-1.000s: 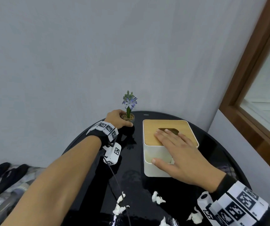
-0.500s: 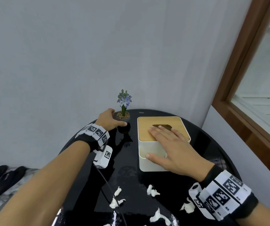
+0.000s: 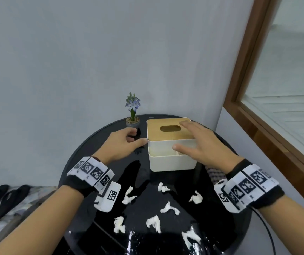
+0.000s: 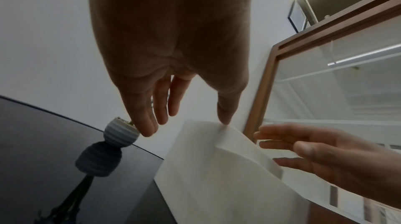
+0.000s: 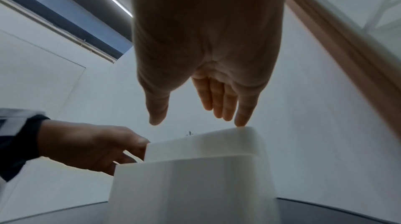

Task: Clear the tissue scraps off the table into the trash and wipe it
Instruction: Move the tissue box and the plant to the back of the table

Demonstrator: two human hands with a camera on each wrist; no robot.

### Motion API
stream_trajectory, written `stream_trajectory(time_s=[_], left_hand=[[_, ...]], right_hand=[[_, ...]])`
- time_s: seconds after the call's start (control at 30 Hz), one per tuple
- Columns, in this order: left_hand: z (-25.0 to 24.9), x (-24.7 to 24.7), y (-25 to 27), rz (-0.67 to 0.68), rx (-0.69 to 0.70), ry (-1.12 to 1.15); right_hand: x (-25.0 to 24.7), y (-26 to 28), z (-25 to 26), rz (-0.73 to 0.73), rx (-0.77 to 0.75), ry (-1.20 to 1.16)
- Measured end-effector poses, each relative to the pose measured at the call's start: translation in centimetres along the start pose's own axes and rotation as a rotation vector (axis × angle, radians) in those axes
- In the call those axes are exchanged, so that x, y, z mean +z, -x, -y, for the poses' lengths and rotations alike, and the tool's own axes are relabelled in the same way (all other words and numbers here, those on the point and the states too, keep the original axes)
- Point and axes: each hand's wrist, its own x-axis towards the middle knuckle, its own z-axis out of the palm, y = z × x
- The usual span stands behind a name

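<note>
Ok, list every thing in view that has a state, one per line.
tissue box: upright, wooden lid on, nothing showing in the slot.
tissue scraps: crumpled, scattered on the table.
flower pot: upright, free.
left hand: open, thumb at the box's left edge.
right hand: open over the box.

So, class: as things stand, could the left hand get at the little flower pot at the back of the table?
Probably yes. The left hand hangs open just in front of the flower pot, with only bare table between them. The tissue box stands off to the right, out of the way.
</note>
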Motion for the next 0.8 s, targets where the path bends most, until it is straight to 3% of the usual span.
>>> stream_trajectory(time_s=[0.13,0.3,0.5,0.8], left_hand=[[-1.3,1.2,1.6,0.042,0.042,-0.027],[-2.1,2.5,2.3,0.054,0.094,-0.046],[-2.4,3.4,2.2,0.082,0.13,-0.038],[-1.9,3.9,1.5,0.076,0.12,-0.011]], right_hand=[[-0.5,1.9,-1.2,-0.023,0.116,0.009],[0.2,2.9,-2.5,0.089,0.288,-0.029],[0.7,2.6,-2.7,0.17,0.277,-0.135],[1.4,2.1,-3.3,0.153,0.299,-0.127]])
